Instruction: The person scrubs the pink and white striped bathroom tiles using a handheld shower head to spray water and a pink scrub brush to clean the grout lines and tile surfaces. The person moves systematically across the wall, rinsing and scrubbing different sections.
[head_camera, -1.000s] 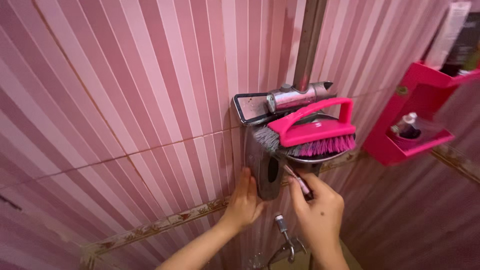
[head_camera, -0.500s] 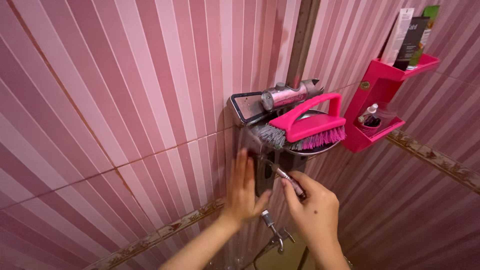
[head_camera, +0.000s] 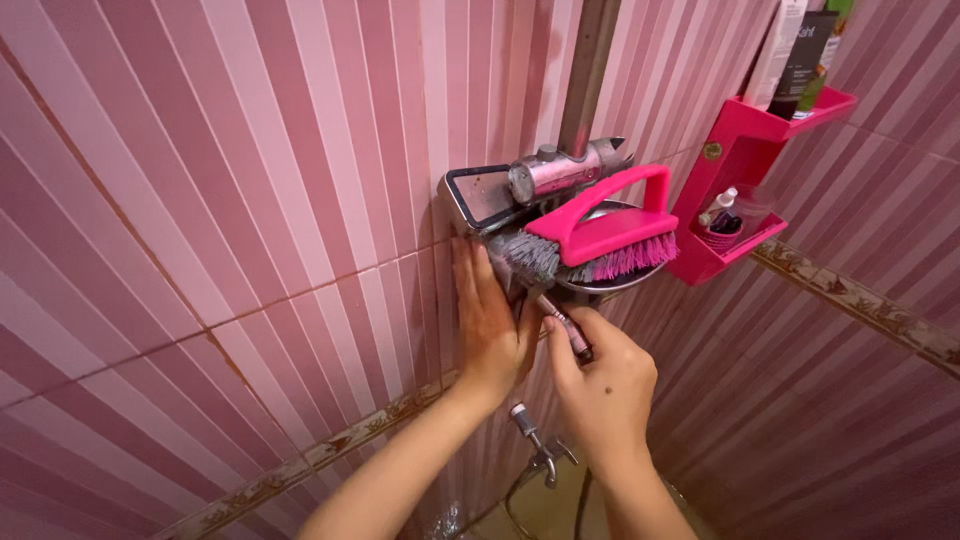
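Left hand: one, the left hand lies flat and open, fingers stretched upward, palm against the chrome bracket and the striped pink wall tiles; it grips nothing
Right hand: one, the right hand is closed in a pinch around a thin pink-and-metal tool, whose tip points up-left at the bracket
Scrub brushes: one pink brush with a loop handle, lying on the round metal dish just above both hands
Chrome fittings: one shower rail holder on a vertical pipe; one small tap below the hands
Pink corner shelves: one, two tiers, with a few bottles
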